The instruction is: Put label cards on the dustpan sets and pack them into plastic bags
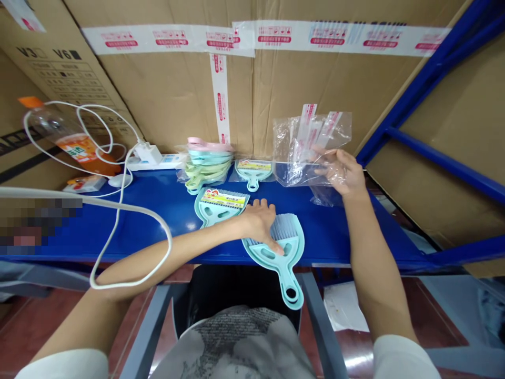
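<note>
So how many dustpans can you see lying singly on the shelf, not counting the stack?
3: one under the left hand at the front edge, one labelled just left of it, one labelled by the back. The stack hides more.

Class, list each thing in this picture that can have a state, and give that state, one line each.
Left hand: open, palm down, pressing on the dustpan set.
Right hand: gripping the bag.
Clear plastic bag: held up, empty, crumpled.
Teal plastic mini dustpan with brush: unbagged, flat, handle overhanging the shelf edge.
Teal dustpan with paper label: lying flat.
Stack of pastel dustpans: nested, piled.
White charger: plugged into the power strip.
</note>
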A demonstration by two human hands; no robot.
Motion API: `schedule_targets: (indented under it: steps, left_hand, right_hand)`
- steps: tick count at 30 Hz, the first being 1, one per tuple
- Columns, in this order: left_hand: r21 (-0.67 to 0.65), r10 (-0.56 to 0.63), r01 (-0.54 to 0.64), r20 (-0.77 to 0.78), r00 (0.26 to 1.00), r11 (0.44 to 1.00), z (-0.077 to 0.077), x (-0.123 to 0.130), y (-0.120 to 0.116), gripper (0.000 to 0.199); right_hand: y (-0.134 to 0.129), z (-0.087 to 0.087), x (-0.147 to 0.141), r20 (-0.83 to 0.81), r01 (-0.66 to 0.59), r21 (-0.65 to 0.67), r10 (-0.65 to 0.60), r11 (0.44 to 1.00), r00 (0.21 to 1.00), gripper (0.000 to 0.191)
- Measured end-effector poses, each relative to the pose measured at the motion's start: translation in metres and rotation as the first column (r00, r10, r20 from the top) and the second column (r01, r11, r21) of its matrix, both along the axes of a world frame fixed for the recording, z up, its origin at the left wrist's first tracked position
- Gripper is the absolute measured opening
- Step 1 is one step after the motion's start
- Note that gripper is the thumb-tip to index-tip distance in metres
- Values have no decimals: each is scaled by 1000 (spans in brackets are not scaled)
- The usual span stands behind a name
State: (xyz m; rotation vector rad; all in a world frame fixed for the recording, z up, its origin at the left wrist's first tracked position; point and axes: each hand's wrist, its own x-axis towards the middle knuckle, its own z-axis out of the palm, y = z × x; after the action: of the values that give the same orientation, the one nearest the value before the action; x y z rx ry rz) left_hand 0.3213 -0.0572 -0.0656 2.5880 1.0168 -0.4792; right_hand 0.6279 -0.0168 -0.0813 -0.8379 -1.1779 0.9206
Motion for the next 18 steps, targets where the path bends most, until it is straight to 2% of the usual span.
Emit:
schedule_targets:
  steps: [5, 12, 15, 18]
  left_hand:
    - [-25, -19, 20, 43, 999, 999, -4, 0, -6, 122]
    - [-79, -27, 36, 110, 994, 996, -18, -5, -11, 124]
    - [-136, 17, 11, 197, 980, 991, -20, -10, -1, 101]
    - [-239, 76, 18, 375, 924, 971, -11, -26, 13, 71]
  right_hand:
    - [0, 0, 0, -10, 27, 0, -27, 1000, 1000, 40]
    - [2, -3, 1, -12, 32, -15, -32, 999, 999, 42]
    - [2, -3, 1, -11, 22, -7, -22, 1000, 1000, 42]
    - [0, -1, 0, 5, 5, -14, -5, 1000, 1000, 40]
